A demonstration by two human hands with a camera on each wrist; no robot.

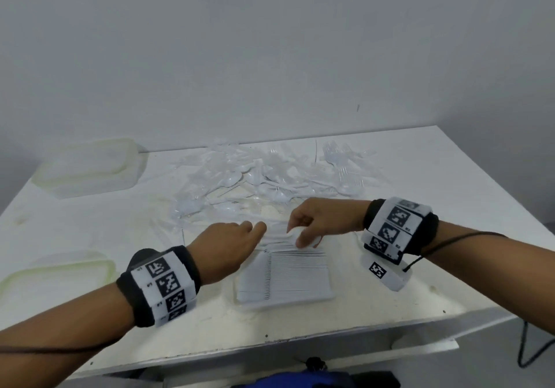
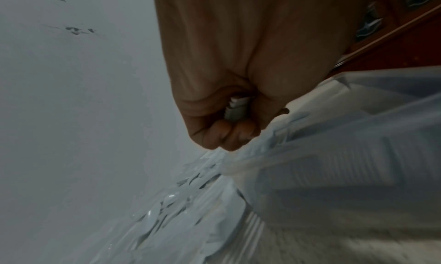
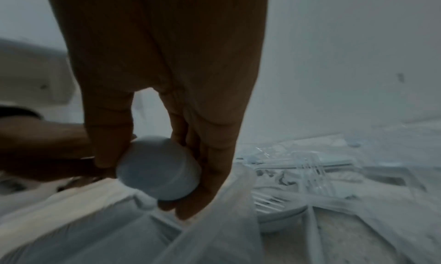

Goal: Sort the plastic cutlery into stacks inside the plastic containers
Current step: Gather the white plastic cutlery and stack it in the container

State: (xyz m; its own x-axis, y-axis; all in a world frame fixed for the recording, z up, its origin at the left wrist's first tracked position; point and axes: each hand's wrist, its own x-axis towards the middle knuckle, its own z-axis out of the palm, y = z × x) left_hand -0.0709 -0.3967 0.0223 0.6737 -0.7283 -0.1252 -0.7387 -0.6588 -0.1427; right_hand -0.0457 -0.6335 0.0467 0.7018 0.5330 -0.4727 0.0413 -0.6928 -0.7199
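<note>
Left hand: the left hand point(image 1: 231, 242) is over the far left corner of the open container, fingers curled tight round the handle ends of a small stack of white spoons point(image 2: 236, 107); the left wrist view shows several flat handle ends layered inside the fist.
Right hand: the right hand point(image 1: 318, 222) is over the far edge of the same container, thumb and fingers curled round the bowl end of the spoons point(image 3: 158, 168), which fills the gap between thumb and fingers.
Held stack: it spans between the two hands, handles left and bowls right, just above the far end of the row already in the container.
Open container: a clear plastic container point(image 1: 330, 293) sits near the middle of the table, filled with a tight row of nested white spoons point(image 1: 288, 276) lying with handles pointing right.
Loose cutlery: a heap of white spoons and clear forks point(image 1: 270, 177) lies spread on the far side of the table, just beyond both hands; clear forks point(image 3: 307, 166) show to the right in the right wrist view.
Other containers: one clear container point(image 1: 90, 167) stands at the far left corner; a flat lid point(image 1: 57, 276), with a greenish rim, lies at the near left.
Table: white top point(image 1: 450, 183), stained, set against a pale wall.
</note>
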